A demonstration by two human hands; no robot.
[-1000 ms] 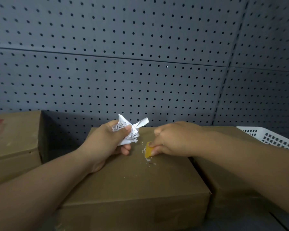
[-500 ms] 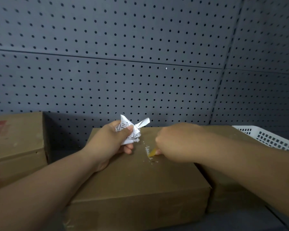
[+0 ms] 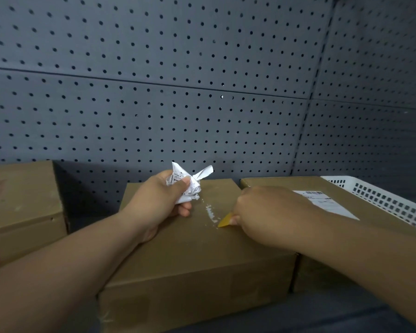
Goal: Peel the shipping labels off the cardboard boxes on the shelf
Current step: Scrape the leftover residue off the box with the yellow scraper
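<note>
A brown cardboard box [image 3: 190,255] sits in the middle of the shelf. My left hand [image 3: 159,203] rests on its far left part and grips a crumpled white label [image 3: 189,185]. My right hand [image 3: 267,212] pinches a small yellow scraper [image 3: 226,221] with its tip on the box top. A streak of white label residue [image 3: 209,212] lies just left of the scraper. The box to the right [image 3: 286,182] carries a flat white shipping label [image 3: 327,203], partly hidden by my right forearm.
Another cardboard box [image 3: 22,200] stands at the left, with a gap between it and the middle box. A white plastic basket [image 3: 384,200] sits at the far right. A grey pegboard wall [image 3: 178,104] closes the back of the shelf.
My right hand has drawn the scraper to the right across the box top, uncovering a streak of white residue. The label on the right box has come into view. My left hand keeps its hold.
</note>
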